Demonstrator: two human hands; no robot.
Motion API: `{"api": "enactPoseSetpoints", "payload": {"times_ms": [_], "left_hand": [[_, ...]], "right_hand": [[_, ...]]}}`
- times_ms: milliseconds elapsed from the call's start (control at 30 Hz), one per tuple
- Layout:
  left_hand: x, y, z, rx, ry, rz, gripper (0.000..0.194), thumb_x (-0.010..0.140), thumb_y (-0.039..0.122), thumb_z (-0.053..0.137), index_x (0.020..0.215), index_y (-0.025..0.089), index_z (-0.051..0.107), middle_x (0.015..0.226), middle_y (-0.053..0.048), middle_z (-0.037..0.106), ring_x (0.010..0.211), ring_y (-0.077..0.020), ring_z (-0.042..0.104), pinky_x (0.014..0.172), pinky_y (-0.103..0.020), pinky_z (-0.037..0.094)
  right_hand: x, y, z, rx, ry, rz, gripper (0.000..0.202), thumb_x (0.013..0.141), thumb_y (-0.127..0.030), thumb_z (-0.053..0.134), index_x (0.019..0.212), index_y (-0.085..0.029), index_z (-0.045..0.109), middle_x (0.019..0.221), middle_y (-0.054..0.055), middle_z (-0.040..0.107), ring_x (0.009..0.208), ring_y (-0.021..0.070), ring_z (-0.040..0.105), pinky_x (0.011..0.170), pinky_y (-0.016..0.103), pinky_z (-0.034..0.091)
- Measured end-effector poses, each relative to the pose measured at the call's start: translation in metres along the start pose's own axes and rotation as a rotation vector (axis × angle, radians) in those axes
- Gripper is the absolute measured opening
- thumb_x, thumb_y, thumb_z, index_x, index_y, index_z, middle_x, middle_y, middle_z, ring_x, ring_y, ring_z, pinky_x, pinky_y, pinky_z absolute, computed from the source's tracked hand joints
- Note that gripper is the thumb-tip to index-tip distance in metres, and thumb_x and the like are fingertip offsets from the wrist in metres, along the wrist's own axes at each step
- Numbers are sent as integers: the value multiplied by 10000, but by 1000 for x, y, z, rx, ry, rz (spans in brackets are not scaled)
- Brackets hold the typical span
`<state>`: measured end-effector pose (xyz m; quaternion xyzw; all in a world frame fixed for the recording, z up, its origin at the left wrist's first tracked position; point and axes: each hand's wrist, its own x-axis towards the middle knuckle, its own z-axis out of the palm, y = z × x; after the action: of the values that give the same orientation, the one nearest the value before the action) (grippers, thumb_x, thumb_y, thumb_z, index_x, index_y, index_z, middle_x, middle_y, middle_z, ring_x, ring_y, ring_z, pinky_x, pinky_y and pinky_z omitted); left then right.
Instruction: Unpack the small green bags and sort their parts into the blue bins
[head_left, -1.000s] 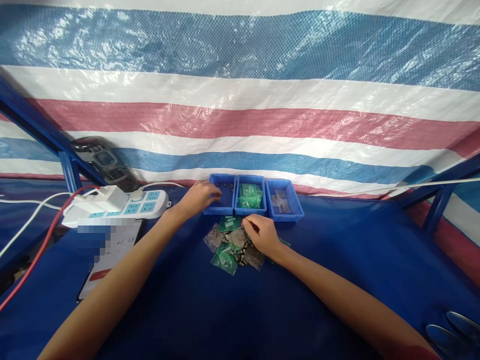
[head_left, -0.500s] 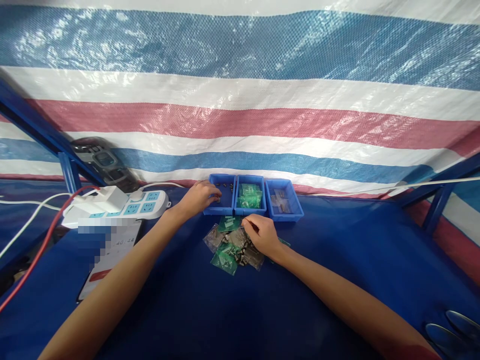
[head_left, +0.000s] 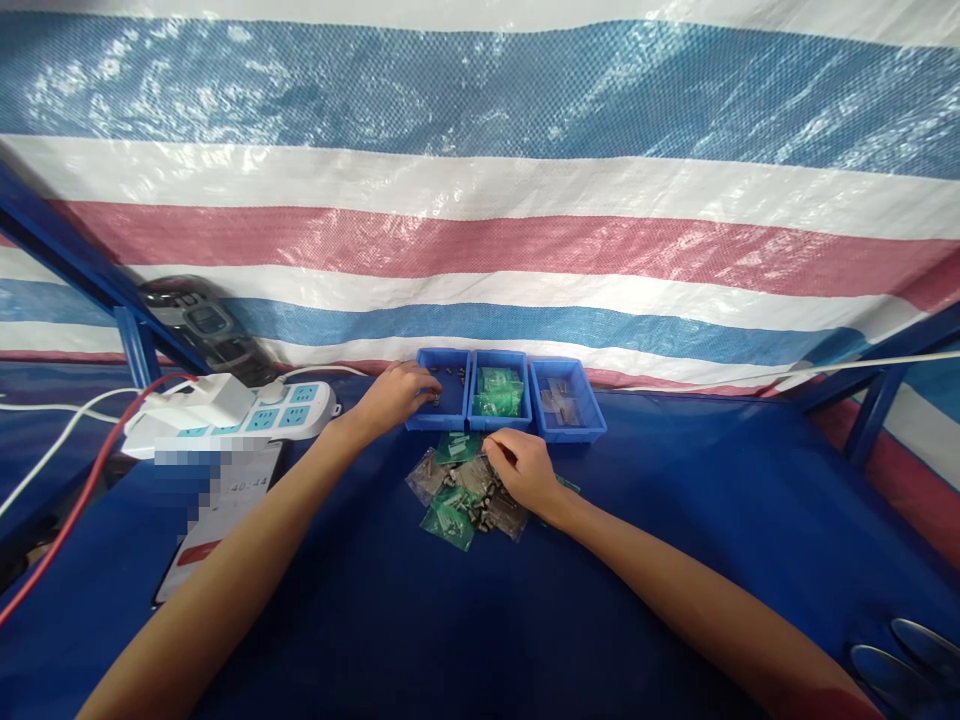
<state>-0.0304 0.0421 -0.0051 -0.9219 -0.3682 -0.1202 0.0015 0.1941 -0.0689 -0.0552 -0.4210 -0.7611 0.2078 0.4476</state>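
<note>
My left hand (head_left: pixel 403 394) reaches over the left wall of the left blue bin (head_left: pixel 452 419), its fingers pinched together low inside; whatever they hold is too small to name. Several small dark metal pieces lie at the back of that bin. My right hand (head_left: pixel 523 466) is closed at the right side of a heap of small bags and loose metal parts (head_left: pixel 472 480), and anything between its fingertips is hidden. Green packets (head_left: pixel 498 391) fill the middle bin (head_left: pixel 501 424). In the right bin (head_left: pixel 574 436) lie a few clear bags (head_left: pixel 560 403).
At the left are a white power strip (head_left: pixel 292 410) with plugs, a red cable (head_left: pixel 94 475) and a phone (head_left: pixel 225 520) under my left forearm. Glasses (head_left: pixel 892 665) lie at the lower right. Striped sheeting (head_left: pixel 480 240) hangs behind the blue table (head_left: pixel 465 630).
</note>
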Motion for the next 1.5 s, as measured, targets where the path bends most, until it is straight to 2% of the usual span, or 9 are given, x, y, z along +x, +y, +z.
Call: {"api": "enactPoseSetpoints", "payload": {"times_ms": [700,1500], "left_hand": [[-1,-3,1,-6,-1,6,142,819,188,556,844,175,695,825,-43,689,793,-179,607,762,-281,418],[0,-1,0,10,-16,5,158,828,183,535,850,161,690,829,-53,687,791,-187,608,762,-291,423]], "right_hand": [[0,0,-1,2,-8,7,300,923,-262,398,717,-160,590,645,31,569,581,131,512,575,250,361],[0,2,1,-8,-9,-5,297,922,-258,396,712,-157,580,626,19,542,570,124,497,570,244,348]]}}
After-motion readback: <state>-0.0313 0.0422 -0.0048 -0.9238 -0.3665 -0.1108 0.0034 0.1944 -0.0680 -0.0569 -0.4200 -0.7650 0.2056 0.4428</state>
